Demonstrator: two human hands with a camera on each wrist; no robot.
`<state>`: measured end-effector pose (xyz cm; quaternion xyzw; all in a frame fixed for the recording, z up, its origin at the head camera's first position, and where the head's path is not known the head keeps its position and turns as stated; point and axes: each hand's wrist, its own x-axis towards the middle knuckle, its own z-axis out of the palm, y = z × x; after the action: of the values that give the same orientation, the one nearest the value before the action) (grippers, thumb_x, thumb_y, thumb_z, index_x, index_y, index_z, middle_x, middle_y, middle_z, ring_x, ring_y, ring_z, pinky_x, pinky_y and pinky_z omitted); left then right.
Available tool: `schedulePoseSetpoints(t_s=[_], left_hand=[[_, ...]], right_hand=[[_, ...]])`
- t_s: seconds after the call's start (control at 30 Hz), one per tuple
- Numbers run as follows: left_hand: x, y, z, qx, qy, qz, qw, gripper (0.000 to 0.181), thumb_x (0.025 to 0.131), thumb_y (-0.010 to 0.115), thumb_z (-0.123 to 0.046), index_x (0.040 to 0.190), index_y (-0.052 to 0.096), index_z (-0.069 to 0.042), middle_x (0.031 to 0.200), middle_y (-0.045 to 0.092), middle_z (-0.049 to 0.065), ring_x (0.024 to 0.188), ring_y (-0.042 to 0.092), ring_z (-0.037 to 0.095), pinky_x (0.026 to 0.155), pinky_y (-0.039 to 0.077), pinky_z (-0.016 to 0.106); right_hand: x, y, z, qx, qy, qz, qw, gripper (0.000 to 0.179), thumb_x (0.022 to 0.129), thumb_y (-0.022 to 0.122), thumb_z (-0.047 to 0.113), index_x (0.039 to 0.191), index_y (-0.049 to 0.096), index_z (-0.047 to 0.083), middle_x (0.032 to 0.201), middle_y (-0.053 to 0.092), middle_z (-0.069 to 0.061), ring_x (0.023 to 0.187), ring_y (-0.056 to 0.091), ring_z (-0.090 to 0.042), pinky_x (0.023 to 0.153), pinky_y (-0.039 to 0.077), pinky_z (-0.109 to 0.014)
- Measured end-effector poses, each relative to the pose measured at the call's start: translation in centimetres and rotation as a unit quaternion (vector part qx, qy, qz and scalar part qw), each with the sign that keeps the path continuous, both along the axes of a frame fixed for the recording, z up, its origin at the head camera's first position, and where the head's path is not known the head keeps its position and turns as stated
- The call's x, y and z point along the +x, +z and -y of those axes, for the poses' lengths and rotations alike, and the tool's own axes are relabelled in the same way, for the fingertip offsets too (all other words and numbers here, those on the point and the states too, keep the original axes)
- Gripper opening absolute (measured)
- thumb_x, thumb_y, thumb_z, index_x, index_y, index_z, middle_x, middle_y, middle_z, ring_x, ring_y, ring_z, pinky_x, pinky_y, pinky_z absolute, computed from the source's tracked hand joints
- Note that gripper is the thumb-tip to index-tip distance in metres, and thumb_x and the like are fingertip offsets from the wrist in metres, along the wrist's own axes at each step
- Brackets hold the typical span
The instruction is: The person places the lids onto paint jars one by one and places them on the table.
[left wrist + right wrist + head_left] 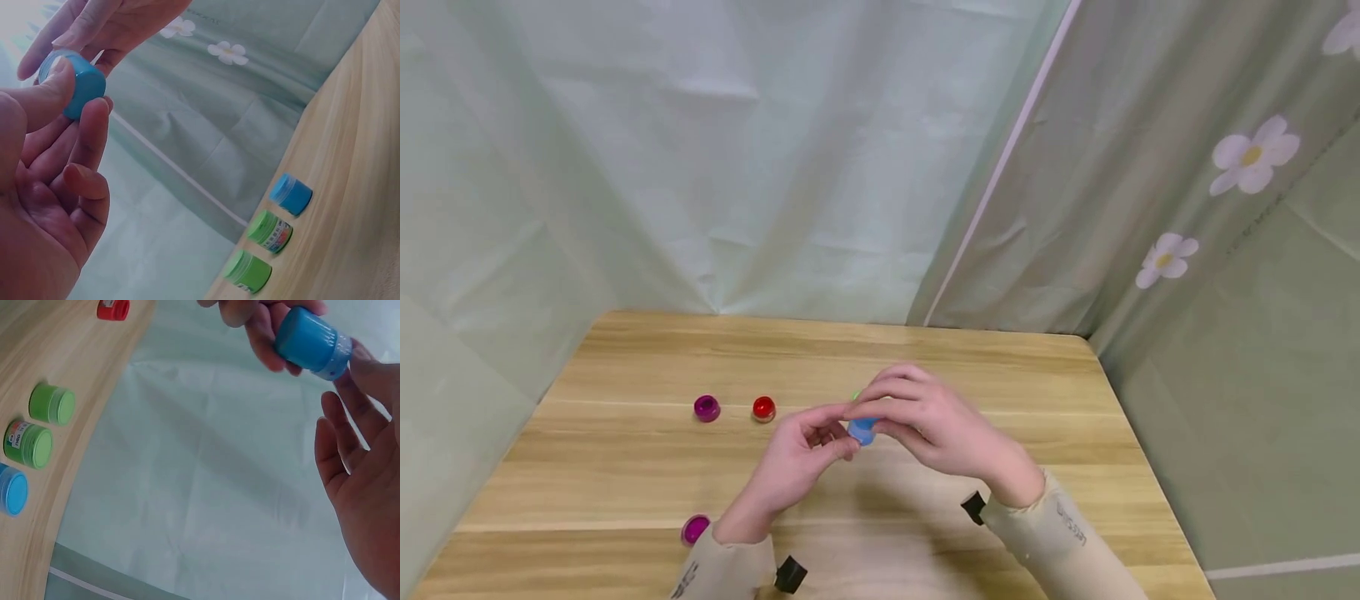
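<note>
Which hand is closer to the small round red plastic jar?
Left. In the head view, the left hand is just right of and below the red jar; the right hand is farther right, past the left hand.

We see smooth, glossy plastic on the held blue jar (305,339) and shiny plastic on the red jar (763,407). The surface (617,467) looks like smooth, grained wood, the curtain (790,208) creased and faintly sheened, the right sleeve (1056,533) matt cloth.
</note>
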<state>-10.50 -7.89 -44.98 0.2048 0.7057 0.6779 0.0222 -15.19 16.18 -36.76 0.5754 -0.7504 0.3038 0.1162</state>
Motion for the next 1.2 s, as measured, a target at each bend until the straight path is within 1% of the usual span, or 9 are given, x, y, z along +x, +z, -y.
schedulePoseSetpoints(t_s=[0.17, 0.23, 0.33, 0.43, 0.6, 0.73, 0.87, 1.03, 1.2], left_hand=[[0.4, -0.1, 0.5, -0.001, -0.023, -0.007, 0.9997, 0.033, 0.100, 0.075, -0.003, 0.132, 0.072, 0.000, 0.096, 0.075, 0.007, 0.078, 0.070, 0.021, 0.072, 0.061, 0.036], [0.4, -0.1, 0.7, 0.004, -0.026, -0.014, 0.9996, 0.033, 0.100, 0.073, -0.001, 0.133, 0.071, 0.001, 0.096, 0.075, 0.007, 0.078, 0.070, 0.020, 0.073, 0.061, 0.038], [0.4, -0.3, 0.8, 0.009, -0.028, -0.021, 0.9993, 0.033, 0.101, 0.071, 0.001, 0.133, 0.070, 0.002, 0.095, 0.075, 0.005, 0.077, 0.069, 0.020, 0.072, 0.060, 0.036], [0.5, -0.5, 0.8, 0.015, -0.036, -0.027, 0.9989, 0.033, 0.101, 0.071, 0.000, 0.134, 0.070, 0.002, 0.093, 0.074, 0.004, 0.076, 0.069, 0.021, 0.070, 0.059, 0.033], [0.6, -0.9, 0.7, 0.024, -0.050, -0.019, 0.9983, 0.034, 0.102, 0.069, -0.002, 0.135, 0.068, 0.003, 0.094, 0.073, 0.004, 0.074, 0.070, 0.020, 0.071, 0.058, 0.030], [0.6, -1.0, 0.6, 0.053, -0.083, -0.003, 0.9951, 0.035, 0.105, 0.065, 0.000, 0.139, 0.066, 0.003, 0.104, 0.074, 0.002, 0.075, 0.069, 0.021, 0.075, 0.059, 0.030], [0.6, -0.9, 0.7, 0.073, -0.115, 0.000, 0.9908, 0.036, 0.108, 0.059, 0.000, 0.143, 0.063, 0.001, 0.114, 0.074, 0.003, 0.073, 0.067, 0.024, 0.078, 0.057, 0.030], [0.5, -0.5, 0.7, 0.067, -0.112, 0.005, 0.9914, 0.035, 0.108, 0.060, -0.002, 0.143, 0.063, 0.003, 0.114, 0.076, 0.002, 0.073, 0.067, 0.020, 0.076, 0.058, 0.030], [0.0, -0.1, 0.3, 0.079, -0.117, -0.011, 0.9899, 0.038, 0.107, 0.061, 0.000, 0.145, 0.060, 0.007, 0.118, 0.077, 0.003, 0.071, 0.067, 0.018, 0.071, 0.059, 0.030]], right_hand=[[0.1, -0.6, 0.5, 0.000, 0.010, 0.007, 0.9999, 0.028, 0.106, 0.069, 0.012, 0.132, 0.075, 0.018, 0.130, 0.071, 0.009, 0.128, 0.059, -0.019, 0.114, 0.044, -0.033], [0.0, -0.8, 0.7, -0.006, 0.012, 0.010, 0.9999, 0.028, 0.105, 0.069, 0.014, 0.133, 0.074, 0.017, 0.130, 0.072, 0.009, 0.129, 0.059, -0.019, 0.114, 0.044, -0.033], [-0.1, -1.2, 1.0, -0.020, 0.013, 0.004, 0.9997, 0.027, 0.105, 0.071, 0.019, 0.131, 0.076, 0.015, 0.127, 0.073, 0.008, 0.127, 0.059, -0.019, 0.112, 0.045, -0.034], [-0.1, -1.5, 1.0, -0.028, 0.011, -0.015, 0.9994, 0.027, 0.106, 0.068, 0.026, 0.128, 0.078, 0.013, 0.125, 0.073, 0.006, 0.125, 0.060, -0.020, 0.111, 0.046, -0.034], [-0.1, -1.9, 0.9, -0.032, 0.002, -0.031, 0.9990, 0.032, 0.107, 0.064, 0.035, 0.124, 0.081, 0.014, 0.122, 0.074, 0.005, 0.123, 0.060, -0.020, 0.111, 0.046, -0.034], [0.2, -1.8, 0.8, -0.030, 0.000, -0.012, 0.9995, 0.031, 0.109, 0.062, 0.034, 0.124, 0.080, 0.014, 0.123, 0.073, 0.006, 0.124, 0.058, -0.020, 0.111, 0.046, -0.035], [0.3, -1.6, 0.7, -0.031, 0.005, 0.006, 0.9995, 0.029, 0.110, 0.061, 0.032, 0.124, 0.079, 0.014, 0.124, 0.072, 0.007, 0.126, 0.057, -0.019, 0.111, 0.045, -0.037], [0.3, -1.6, 0.6, -0.045, 0.000, -0.002, 0.9990, 0.030, 0.107, 0.064, 0.036, 0.120, 0.080, 0.014, 0.120, 0.072, 0.005, 0.123, 0.058, -0.021, 0.109, 0.047, -0.036], [0.1, -1.5, 0.4, -0.052, -0.021, -0.008, 0.9984, 0.041, 0.104, 0.061, 0.044, 0.118, 0.080, 0.012, 0.117, 0.072, 0.001, 0.120, 0.058, -0.023, 0.107, 0.049, -0.036]])
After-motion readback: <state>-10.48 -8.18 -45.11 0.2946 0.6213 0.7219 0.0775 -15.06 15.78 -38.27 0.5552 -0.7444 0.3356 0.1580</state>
